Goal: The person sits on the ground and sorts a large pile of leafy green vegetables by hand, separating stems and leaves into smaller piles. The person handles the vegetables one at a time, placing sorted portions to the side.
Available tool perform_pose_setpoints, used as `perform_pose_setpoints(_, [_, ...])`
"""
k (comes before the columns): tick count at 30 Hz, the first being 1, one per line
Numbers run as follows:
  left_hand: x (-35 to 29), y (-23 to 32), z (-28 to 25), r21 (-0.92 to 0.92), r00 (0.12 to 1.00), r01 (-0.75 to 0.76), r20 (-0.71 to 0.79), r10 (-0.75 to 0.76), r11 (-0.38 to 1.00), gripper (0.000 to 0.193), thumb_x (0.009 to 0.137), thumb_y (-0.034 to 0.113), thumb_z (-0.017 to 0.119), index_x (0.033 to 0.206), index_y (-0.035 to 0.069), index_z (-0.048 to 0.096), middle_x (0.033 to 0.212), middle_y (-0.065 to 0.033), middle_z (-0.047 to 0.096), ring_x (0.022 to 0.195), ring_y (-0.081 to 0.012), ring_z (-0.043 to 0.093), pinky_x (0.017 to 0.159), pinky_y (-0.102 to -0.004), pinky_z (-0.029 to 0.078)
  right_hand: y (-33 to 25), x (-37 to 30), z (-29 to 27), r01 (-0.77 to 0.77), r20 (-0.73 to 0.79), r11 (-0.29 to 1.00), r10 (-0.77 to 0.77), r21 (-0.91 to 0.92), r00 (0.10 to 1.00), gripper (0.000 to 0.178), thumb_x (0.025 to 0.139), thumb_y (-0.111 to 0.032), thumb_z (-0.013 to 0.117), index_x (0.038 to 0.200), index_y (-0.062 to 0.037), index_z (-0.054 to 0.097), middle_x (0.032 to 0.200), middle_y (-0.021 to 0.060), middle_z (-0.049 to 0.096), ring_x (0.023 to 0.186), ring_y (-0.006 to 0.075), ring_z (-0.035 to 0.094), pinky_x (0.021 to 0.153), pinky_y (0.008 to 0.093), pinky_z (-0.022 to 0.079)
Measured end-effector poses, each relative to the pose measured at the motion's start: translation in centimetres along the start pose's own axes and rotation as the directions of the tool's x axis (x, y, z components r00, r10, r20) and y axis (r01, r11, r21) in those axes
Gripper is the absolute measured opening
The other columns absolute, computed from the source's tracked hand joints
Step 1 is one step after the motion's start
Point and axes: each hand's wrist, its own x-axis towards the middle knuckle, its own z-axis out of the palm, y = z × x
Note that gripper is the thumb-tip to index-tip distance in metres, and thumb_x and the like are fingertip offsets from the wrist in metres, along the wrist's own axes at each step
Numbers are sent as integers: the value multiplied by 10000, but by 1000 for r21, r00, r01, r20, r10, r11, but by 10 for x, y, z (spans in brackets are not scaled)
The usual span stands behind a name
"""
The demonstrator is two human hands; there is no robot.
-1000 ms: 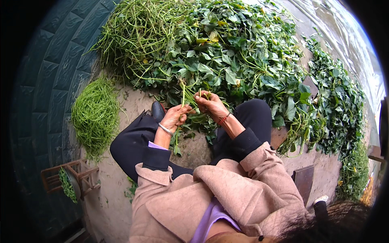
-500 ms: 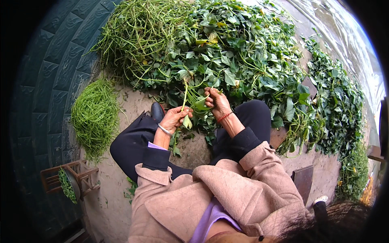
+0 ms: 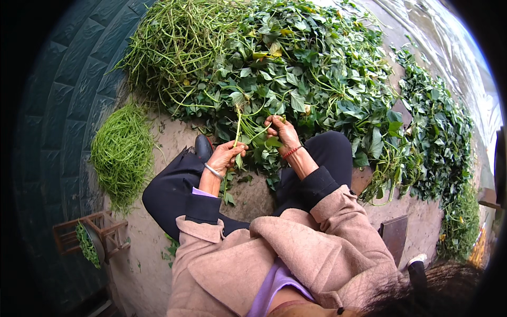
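On my remote feed I record, nearest, the wearer's pinkish-tan coat (image 3: 227,264), its sleeves turned back over dark cuffs. Ahead of it, between the bent knees, I find the left hand (image 3: 226,157), silver bangle at the wrist, thumb and fingers closed on a pale green vine stem (image 3: 238,124). The stem rises from that grip; its upper end overlaps the leafy heap, and I cannot tell whether they touch. The right hand (image 3: 285,134), red band at the wrist, sits just beside, fingertips pinched on a thin leaf stalk (image 3: 260,133). To the left I note a wooden stool (image 3: 113,235) bearing a bowl of greens and, further on, a rounded pile of stripped stalks (image 3: 121,156). Beyond the hands lies the broad leafy heap (image 3: 311,63), adjoining a stem heap (image 3: 174,53). At far right I log translucent sheeting (image 3: 449,47)
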Motion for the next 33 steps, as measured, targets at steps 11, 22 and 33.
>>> perform_pose_setpoints(11, [0, -4, -12, -35, 998, -65, -14, 65, 997, 163, 864, 161, 654, 981, 52, 625, 776, 0, 633, 505, -13, 451, 406, -139, 282, -26, 45, -52, 287, -353, 958, -268, 2, 897, 139, 951, -177, 524, 896, -54, 556, 727, 35, 566, 492, 79, 436, 415, 211, 363])
perform_pose_setpoints(22, [4, -3, -15, -238, 952, -250, -240, 192, 939, 279, 906, 185, 615, 1131, 20, 608, 897, -64, 661, 503, -17, 495, 363, -123, 293, -3, 14, -2, 84, 54, 996, -85, 26, 995, 150, 934, -107, 526, 1061, -28, 529, 809, 86, 616, 581, 112, 514, 496, 220, 427])
perform_pose_setpoints(33, [-16, 15, -15, -483, 939, -300, 4, 345, 822, 458, 997, 366, 398, 1125, -45, 553, 689, 19, 487, 427, -17, 330, 384, -160, 257, 3, 7, 4, 124, 136, 794, -52, -595, 989, 250, 941, -290, 561, 850, -59, 586, 568, -55, 440, 510, 22, 374, 455, 196, 284])
